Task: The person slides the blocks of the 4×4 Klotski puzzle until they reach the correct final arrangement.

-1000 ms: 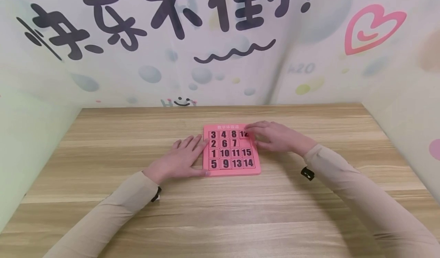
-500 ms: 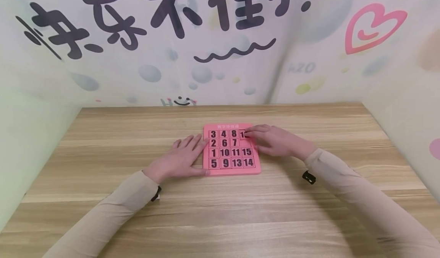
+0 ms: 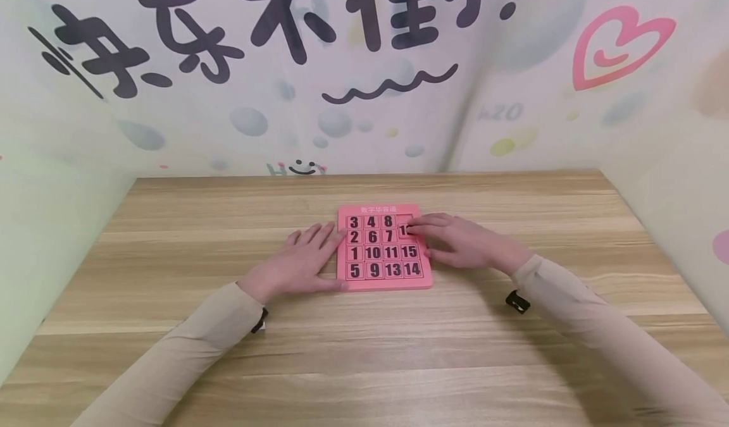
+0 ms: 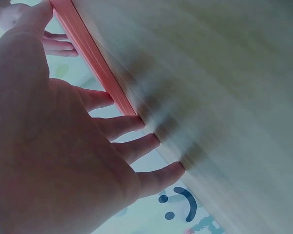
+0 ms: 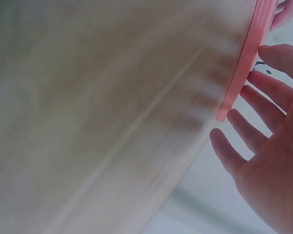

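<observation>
A pink sliding number puzzle [image 3: 385, 285] lies flat on the wooden table. My left hand [image 3: 296, 264] rests along its left side, fingers spread, thumb at the lower left corner. In the left wrist view, the left hand [image 4: 73, 126] has its index finger and thumb against the puzzle's edge [image 4: 95, 58]. My right hand [image 3: 464, 240] reaches over the right side, its fingertips on the number tile [image 3: 403, 230] in the right column, partly covering it. That tile sits between the top and second rows, a gap above it. In the right wrist view the right hand [image 5: 273, 117] has fairly straight fingers.
The wooden table [image 3: 364, 357] stretches around the puzzle on all sides. Behind it rises a white printed wall [image 3: 285, 129] with large dark characters and a pink heart. Pale side panels stand at left and right.
My right hand has moved toward me, sliding the right column's top tile down from the top row toward the second. The left hand has stayed in place.
</observation>
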A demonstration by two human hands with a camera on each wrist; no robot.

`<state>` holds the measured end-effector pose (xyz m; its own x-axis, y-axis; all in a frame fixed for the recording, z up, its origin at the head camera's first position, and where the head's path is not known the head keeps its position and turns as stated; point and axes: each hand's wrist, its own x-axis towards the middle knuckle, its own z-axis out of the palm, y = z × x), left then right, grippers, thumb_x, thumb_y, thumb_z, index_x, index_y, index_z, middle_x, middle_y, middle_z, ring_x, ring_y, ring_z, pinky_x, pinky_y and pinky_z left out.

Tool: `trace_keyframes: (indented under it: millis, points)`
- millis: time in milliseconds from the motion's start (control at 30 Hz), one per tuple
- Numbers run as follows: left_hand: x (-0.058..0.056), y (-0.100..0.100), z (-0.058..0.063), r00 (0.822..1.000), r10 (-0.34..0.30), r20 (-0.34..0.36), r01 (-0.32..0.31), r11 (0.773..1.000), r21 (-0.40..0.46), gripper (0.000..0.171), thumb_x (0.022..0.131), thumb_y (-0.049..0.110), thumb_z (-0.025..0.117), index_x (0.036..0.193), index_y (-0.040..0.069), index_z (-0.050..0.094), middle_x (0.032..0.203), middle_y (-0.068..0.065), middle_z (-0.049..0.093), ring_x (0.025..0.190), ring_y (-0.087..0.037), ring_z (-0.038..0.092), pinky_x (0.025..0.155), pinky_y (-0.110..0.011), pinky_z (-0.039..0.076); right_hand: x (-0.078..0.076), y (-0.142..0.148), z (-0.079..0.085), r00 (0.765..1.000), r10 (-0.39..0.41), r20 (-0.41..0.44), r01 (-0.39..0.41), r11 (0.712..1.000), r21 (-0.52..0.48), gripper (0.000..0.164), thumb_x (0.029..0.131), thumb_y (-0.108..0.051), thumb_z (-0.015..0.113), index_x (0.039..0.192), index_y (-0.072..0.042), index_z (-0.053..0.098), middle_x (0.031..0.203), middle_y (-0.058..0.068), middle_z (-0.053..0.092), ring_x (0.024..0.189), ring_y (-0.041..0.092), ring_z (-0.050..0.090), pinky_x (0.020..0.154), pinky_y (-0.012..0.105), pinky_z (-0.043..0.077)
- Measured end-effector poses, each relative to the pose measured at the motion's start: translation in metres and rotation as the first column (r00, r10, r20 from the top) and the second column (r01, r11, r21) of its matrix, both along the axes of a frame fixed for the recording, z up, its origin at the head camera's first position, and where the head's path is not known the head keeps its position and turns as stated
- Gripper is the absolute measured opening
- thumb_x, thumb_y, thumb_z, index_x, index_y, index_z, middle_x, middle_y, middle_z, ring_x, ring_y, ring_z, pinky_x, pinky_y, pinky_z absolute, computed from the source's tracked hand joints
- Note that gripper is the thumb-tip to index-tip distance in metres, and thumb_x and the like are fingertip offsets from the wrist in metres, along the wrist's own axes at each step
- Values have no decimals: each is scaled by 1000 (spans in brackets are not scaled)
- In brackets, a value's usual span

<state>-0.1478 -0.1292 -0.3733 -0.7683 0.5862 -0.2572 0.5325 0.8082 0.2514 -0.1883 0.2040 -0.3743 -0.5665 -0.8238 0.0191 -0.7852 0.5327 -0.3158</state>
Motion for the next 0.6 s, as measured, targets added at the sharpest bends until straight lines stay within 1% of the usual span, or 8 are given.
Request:
trace_keyframes:
  millis: [133, 333, 600]
  points:
    - [0, 0, 0, 1000, -1, -1, 1, 1000, 5, 101, 86, 71, 49, 156, 9, 11, 159, -18, 8, 144, -40, 8, 112, -60, 7, 2, 0, 1, 1000, 9, 7, -9, 1000, -2, 50, 94, -19, 61, 139, 1, 49, 144, 17, 45, 134, 38, 37, 109, 54, 29]
    - [0, 0, 0, 1000, 4, 0, -4, 1000, 4, 101, 86, 71, 49, 156, 10, 11, 159, -18, 6, 144, -40, 7, 113, -60, 7, 7, 0, 3, 1000, 5, 24, -6, 1000, 26, 51, 95, -23, 61, 139, -1, 50, 145, 15, 44, 135, 35, 37, 111, 51, 28]
    - [1, 0, 1, 1000, 0, -1, 0, 1000, 6, 101, 85, 72, 48, 156, 10, 11, 159, -18, 6, 144, -41, 7, 112, -60, 7, 10, 1, 4, 1000, 23, 5, -23, 1000, 18, 52, 94, -21, 62, 139, 1, 49, 144, 17, 45, 134, 37, 38, 109, 52, 30]
